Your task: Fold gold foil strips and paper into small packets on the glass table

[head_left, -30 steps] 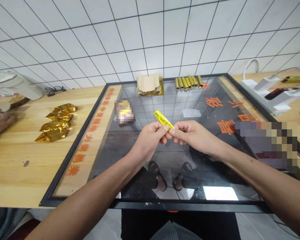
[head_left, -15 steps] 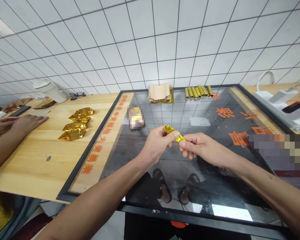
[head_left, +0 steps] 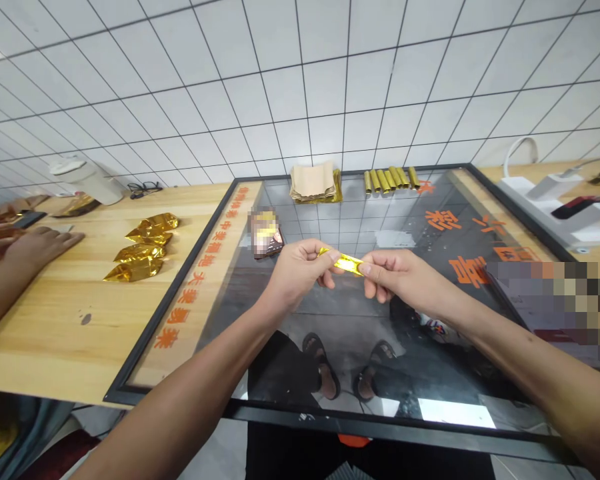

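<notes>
A: What takes up most of the view?

B: A white tiled wall fills the top. Below it, a black-framed glass board lies on a wooden table.

A: Any writing?

B: Orange Chinese characters run down the board's left strip and across the glass at right, too skewed to read with confidence. A pixelated patch covers the right side, and a smaller one sits at upper left on the glass.

A: And around the edges?

B: Along the far edge are a stack of brown paper on gold foil and a row of gold foil rolls. At left, 4 crumpled gold foil packets lie on the wood, just right of a co-worker's hand. A white power strip sits at upper right.

A: Now the hands?

B: Both forearms reach in from the bottom corners, over the board's near edge. The left hand and right hand hover over the dark glass, nearly meeting at centre. Their thumbs and fingertips pinch opposite ends of a gold foil strip, the other fingers curled.
</notes>
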A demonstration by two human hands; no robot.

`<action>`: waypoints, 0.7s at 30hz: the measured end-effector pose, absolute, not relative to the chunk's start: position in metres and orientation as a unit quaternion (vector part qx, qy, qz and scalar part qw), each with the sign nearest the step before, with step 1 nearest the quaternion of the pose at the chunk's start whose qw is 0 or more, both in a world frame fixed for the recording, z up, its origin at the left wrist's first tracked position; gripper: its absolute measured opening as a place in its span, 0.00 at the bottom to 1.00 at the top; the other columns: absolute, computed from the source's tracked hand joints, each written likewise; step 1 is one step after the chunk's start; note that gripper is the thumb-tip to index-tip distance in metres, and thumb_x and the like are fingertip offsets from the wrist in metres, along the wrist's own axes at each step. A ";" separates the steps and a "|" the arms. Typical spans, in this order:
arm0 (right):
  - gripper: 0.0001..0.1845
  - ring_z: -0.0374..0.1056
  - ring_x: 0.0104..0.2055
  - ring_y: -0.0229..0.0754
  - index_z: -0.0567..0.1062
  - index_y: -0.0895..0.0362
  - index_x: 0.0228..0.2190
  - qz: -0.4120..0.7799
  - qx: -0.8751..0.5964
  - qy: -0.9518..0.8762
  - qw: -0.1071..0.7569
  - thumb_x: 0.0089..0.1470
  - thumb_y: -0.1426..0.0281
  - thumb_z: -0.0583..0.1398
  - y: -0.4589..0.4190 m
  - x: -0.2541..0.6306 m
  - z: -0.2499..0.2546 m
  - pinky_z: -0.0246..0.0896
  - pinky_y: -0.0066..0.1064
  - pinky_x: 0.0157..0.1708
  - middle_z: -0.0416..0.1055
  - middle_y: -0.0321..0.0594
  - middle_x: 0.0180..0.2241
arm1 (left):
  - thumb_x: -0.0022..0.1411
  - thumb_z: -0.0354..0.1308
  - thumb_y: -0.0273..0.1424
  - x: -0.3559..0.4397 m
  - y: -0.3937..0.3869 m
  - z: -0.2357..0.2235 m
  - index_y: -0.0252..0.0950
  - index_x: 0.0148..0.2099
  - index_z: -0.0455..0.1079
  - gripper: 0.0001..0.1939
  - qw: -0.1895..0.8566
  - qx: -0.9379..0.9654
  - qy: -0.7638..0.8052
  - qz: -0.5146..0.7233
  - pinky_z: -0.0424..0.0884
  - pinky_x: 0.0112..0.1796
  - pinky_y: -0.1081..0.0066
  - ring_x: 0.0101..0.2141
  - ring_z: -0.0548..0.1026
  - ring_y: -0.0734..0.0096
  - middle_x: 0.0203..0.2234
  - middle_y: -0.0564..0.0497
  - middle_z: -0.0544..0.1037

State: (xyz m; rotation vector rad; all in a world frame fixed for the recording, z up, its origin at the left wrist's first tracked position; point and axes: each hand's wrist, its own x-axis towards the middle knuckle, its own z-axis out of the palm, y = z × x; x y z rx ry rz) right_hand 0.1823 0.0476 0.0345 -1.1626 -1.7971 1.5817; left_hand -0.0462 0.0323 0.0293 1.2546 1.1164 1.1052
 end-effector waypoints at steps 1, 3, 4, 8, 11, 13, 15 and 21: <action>0.24 0.66 0.23 0.34 0.76 0.55 0.28 0.572 -0.432 -0.648 0.256 0.60 0.47 0.66 0.050 0.183 0.034 0.59 0.28 0.26 0.77 0.38 0.26 | 0.64 0.69 0.37 -0.047 0.033 0.030 0.32 0.37 0.76 0.12 0.543 0.521 0.475 0.455 0.72 0.26 0.75 0.20 0.77 0.76 0.28 0.48 0.85; 0.24 0.67 0.24 0.35 0.77 0.56 0.28 0.557 -0.446 -0.637 0.294 0.58 0.47 0.68 0.054 0.185 0.033 0.61 0.28 0.26 0.79 0.39 0.26 | 0.64 0.69 0.37 -0.048 0.033 0.031 0.33 0.37 0.74 0.12 0.566 0.514 0.484 0.426 0.74 0.27 0.74 0.21 0.79 0.74 0.29 0.46 0.86; 0.24 0.67 0.23 0.35 0.77 0.56 0.28 0.546 -0.450 -0.635 0.311 0.57 0.47 0.69 0.056 0.187 0.034 0.62 0.28 0.26 0.79 0.40 0.26 | 0.64 0.69 0.37 -0.048 0.033 0.032 0.33 0.37 0.73 0.13 0.577 0.515 0.486 0.408 0.74 0.26 0.74 0.22 0.80 0.73 0.30 0.45 0.86; 0.23 0.68 0.23 0.36 0.79 0.56 0.29 0.498 -0.463 -0.639 0.361 0.57 0.48 0.69 0.060 0.192 0.038 0.62 0.29 0.25 0.79 0.40 0.25 | 0.66 0.69 0.40 -0.046 0.031 0.029 0.35 0.36 0.69 0.16 0.621 0.536 0.466 0.331 0.74 0.25 0.76 0.24 0.83 0.70 0.31 0.44 0.87; 0.21 0.67 0.22 0.36 0.80 0.56 0.30 0.475 -0.467 -0.651 0.364 0.56 0.50 0.70 0.059 0.195 0.043 0.61 0.29 0.23 0.78 0.39 0.24 | 0.67 0.68 0.43 -0.041 0.027 0.026 0.36 0.37 0.67 0.18 0.648 0.536 0.440 0.314 0.74 0.26 0.75 0.25 0.84 0.69 0.30 0.44 0.87; 0.20 0.67 0.21 0.37 0.80 0.56 0.30 0.465 -0.467 -0.656 0.367 0.57 0.51 0.70 0.058 0.196 0.047 0.60 0.29 0.23 0.77 0.38 0.23 | 0.67 0.67 0.44 -0.038 0.025 0.026 0.36 0.38 0.66 0.18 0.651 0.533 0.435 0.322 0.74 0.26 0.75 0.25 0.84 0.68 0.29 0.46 0.87; 0.19 0.67 0.21 0.36 0.80 0.56 0.31 0.461 -0.466 -0.657 0.372 0.58 0.52 0.69 0.058 0.198 0.050 0.60 0.29 0.23 0.76 0.38 0.22 | 0.68 0.67 0.43 -0.035 0.024 0.026 0.37 0.39 0.66 0.17 0.651 0.529 0.433 0.329 0.74 0.26 0.75 0.25 0.84 0.68 0.29 0.46 0.87; 0.15 0.68 0.23 0.36 0.79 0.55 0.32 0.389 -0.457 -0.711 0.367 0.65 0.58 0.64 0.056 0.200 0.054 0.60 0.29 0.24 0.77 0.36 0.24 | 0.71 0.60 0.40 -0.033 0.018 0.028 0.37 0.41 0.70 0.11 0.526 0.613 0.482 0.340 0.77 0.33 0.68 0.31 0.85 0.65 0.33 0.47 0.87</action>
